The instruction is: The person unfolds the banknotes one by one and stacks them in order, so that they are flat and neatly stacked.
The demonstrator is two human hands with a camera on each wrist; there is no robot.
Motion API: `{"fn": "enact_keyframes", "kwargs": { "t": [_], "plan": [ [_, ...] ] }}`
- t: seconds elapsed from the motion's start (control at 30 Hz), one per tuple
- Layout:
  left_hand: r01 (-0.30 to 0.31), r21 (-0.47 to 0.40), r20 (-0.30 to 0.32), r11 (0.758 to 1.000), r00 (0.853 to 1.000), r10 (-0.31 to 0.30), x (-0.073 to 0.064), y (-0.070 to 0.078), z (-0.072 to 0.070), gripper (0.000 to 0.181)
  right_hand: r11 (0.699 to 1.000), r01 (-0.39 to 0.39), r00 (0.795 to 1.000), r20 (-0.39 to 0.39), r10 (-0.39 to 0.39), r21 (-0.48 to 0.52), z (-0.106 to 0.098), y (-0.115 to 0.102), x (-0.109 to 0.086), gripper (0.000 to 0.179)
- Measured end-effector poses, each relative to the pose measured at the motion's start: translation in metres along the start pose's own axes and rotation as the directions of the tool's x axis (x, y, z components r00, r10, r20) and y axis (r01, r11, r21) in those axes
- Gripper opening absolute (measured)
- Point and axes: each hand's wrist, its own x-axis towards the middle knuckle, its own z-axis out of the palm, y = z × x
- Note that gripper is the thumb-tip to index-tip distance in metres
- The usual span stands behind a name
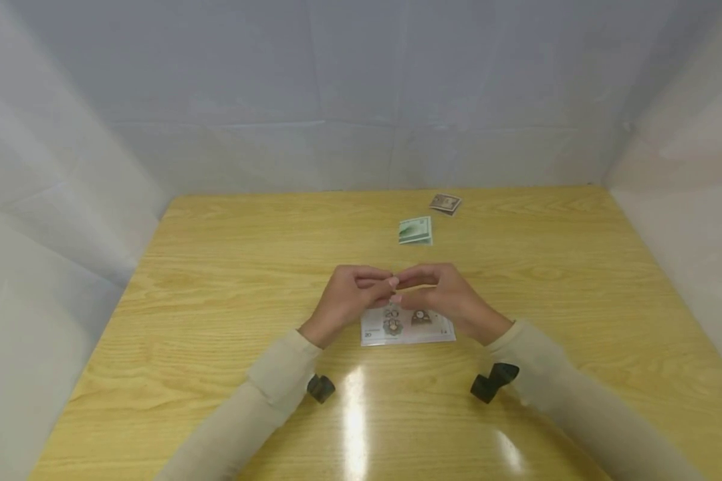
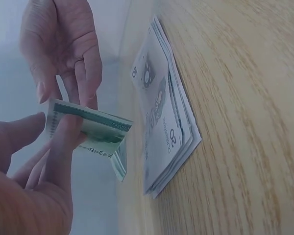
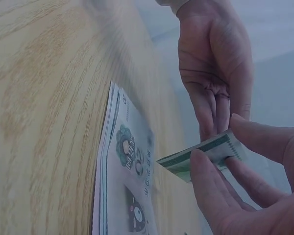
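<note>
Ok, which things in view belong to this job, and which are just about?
Part of the job:
- left hand and right hand
- green note they both hold
- stack of notes marked 20, lying below
- probably the folded green note and folded brown note farther back

Just about:
- table, as support
- pale sheet behind it

A stack of banknotes (image 1: 406, 338) lies on the table (image 1: 228, 280). Above it, a held note (image 2: 102, 131) sits between the left hand (image 1: 351, 292) and the right hand (image 1: 446, 297). Behind the hands lies a nearer note (image 1: 415, 230); a farther note (image 1: 445, 202) lies beyond it and to its right. A sheet (image 1: 355, 147) hangs behind the table.
</note>
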Motion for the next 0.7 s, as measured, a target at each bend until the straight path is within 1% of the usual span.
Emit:
{"fn": "enact_keyframes", "kwargs": {
  "t": [0.1,0.23,0.37,0.47,0.6,0.7],
  "plan": [
    [0.004,-0.031,-0.004,1.000,1.000,-0.004,-0.0004,0.0002,-0.0011,0.026,1.000,0.006,1.000,0.003,-0.006,-0.010,0.0006,-0.0014,-0.0013,0.043],
    [0.008,-0.050,-0.004,0.999,1.000,-0.008,-0.0008,0.0000,-0.0026,0.025,1.000,0.015,1.000,0.008,-0.015,-0.013,0.0002,-0.0017,-0.0026,0.040],
    [0.018,-0.055,0.006,0.998,1.000,-0.018,-0.0008,-0.0006,-0.0045,0.024,1.000,0.023,1.000,0.005,-0.023,0.007,-0.0001,-0.0018,-0.0030,0.039],
    [0.039,-0.061,0.012,0.997,0.999,-0.039,-0.0006,-0.0005,-0.0052,0.023,0.999,0.029,1.000,-0.002,-0.029,0.028,-0.0001,-0.0015,-0.0024,0.042],
    [0.064,-0.067,0.014,0.996,0.998,-0.063,-0.0008,0.0009,-0.0052,0.022,0.999,0.008,1.000,-0.015,-0.007,0.050,-0.0005,-0.0022,-0.0011,0.044],
    [0.063,-0.069,0.013,0.996,0.998,-0.063,-0.0016,0.0020,-0.0052,0.022,0.999,-0.006,1.000,-0.020,0.007,0.044,-0.0021,-0.0036,-0.0011,0.043]
  ]
}}
